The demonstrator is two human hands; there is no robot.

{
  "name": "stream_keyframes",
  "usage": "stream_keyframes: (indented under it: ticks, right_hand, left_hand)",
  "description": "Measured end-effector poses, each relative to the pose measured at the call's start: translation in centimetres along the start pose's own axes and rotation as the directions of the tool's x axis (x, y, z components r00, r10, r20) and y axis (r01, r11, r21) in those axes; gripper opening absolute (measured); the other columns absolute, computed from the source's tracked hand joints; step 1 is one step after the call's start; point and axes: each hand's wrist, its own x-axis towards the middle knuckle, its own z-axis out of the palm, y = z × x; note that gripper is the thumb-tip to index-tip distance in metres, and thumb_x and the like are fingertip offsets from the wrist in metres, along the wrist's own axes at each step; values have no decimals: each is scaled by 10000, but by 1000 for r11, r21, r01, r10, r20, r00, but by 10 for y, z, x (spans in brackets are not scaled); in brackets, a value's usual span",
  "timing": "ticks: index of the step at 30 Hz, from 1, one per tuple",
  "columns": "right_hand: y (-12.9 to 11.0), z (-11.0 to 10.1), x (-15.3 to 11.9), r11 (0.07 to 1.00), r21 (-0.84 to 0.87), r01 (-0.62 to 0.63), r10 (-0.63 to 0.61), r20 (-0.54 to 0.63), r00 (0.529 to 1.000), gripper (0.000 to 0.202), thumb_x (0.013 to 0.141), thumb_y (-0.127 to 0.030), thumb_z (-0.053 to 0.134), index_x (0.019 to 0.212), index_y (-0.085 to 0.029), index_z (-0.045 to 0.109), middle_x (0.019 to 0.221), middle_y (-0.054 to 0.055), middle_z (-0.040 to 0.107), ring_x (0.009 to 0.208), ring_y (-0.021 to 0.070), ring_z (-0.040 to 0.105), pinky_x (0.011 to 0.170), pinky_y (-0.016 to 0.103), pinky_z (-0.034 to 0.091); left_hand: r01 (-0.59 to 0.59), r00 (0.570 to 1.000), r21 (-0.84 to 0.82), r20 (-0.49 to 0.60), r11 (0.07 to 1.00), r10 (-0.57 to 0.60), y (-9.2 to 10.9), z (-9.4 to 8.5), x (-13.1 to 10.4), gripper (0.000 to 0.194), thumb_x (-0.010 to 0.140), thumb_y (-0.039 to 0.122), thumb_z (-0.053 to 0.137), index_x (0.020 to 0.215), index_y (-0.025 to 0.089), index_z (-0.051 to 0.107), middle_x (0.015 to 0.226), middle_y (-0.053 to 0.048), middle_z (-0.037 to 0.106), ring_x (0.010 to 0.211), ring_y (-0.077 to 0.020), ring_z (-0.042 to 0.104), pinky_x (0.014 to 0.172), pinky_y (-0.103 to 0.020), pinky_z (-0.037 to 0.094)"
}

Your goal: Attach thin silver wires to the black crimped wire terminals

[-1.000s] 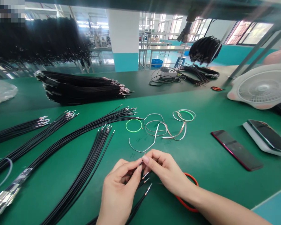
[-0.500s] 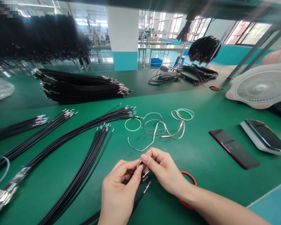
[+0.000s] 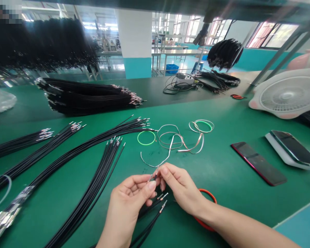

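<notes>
Lower centre, left hand (image 3: 129, 198) and right hand (image 3: 179, 184) pinch a black cable (image 3: 155, 177): likely light, springy, best held near its end!

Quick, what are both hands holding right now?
Left hand: closed, holding a black cable near its tip.
Right hand: fingers curled at that tip; cannot tell if gripping.

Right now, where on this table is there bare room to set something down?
A wide bare patch of table lies between the red ring and the dark phone. A narrower one separates the left hand from the nearest black cables. It's crowded further left with cable bundles, and beyond the right hand with thin strips.
</notes>
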Motion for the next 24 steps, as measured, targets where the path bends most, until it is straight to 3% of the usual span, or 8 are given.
stream_keyframes:
  ticks: [5, 12, 19, 24]
  right_hand:
    - [-2, -1, -1, 1000, 15, -20, 19, 22, 1000, 345, 974, -460, 419, 904, -170, 593, 681, -8, 560, 638, 126, 524, 630, 253, 431]
    - [-5, -2, -2, 998, -61, -5, 6, 14, 1000, 338, 936, -460, 505, 741, -184, 513, 662, -29, 524, 611, 106, 459, 604, 234, 396]
    - [-1, 0, -2, 1000, -8, 27, -27, 8, 1000, 329, 942, -441, 500, 735, -186, 514, 655, -25, 526, 601, 109, 462, 586, 239, 387]
    - [1, 0, -1, 997, 82, -3, 0, 29, 1000, 317, 970, -435, 437, 880, -171, 587, 685, -11, 540, 609, 115, 478, 596, 250, 396]
  left_hand:
    - [-12, 999, -21, -38, 1000, 11, 2, 3, -2, 260, 629, 272, 842, 818, 142, 718, 637, -8, 701, 568, -87, 619, 496, -144, 497]
    - [-28, 998, -15, -63, 999, 27, 1, 8, -3, 254, 617, 266, 845, 793, 145, 708, 650, -8, 706, 569, -87, 624, 494, -142, 495]
    - [-17, 1000, 2, -26, 1000, 17, -1, 2, 0, 272, 631, 281, 842, 821, 144, 702, 682, -22, 722, 587, -99, 638, 507, -159, 506]
    - [11, 999, 2, 32, 1000, -11, -3, -4, 3, 293, 652, 288, 837, 861, 148, 688, 707, -22, 729, 611, -102, 651, 518, -159, 507]
